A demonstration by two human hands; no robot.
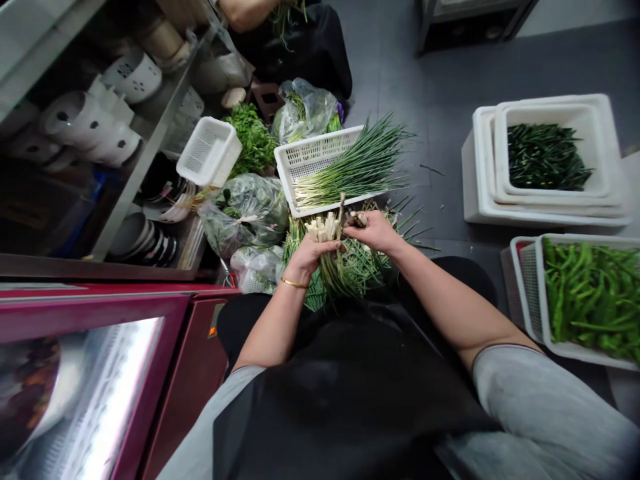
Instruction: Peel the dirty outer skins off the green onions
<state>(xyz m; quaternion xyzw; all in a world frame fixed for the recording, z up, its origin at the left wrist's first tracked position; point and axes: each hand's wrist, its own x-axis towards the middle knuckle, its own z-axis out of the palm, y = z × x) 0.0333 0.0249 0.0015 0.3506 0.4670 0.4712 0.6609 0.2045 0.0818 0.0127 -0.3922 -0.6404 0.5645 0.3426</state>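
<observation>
The left hand (313,253) was closed around a bunch of pale-stemmed scallions (326,230), their white ends pointing up and away from the wearer. Just to its right, the right hand (373,230) gripped a few darker, brownish stem ends (357,219) between thumb and fingers. Below and around both hands lay a heap of loose scallions (363,263). Just beyond them, a white plastic basket (325,144) held cleaned-looking scallions (350,167), white ends inside, green tops hanging over its right side. Left of the hands sat a clear bag of leafy greens (247,210); well to the right stood a basket of green peppers (593,297).
</observation>
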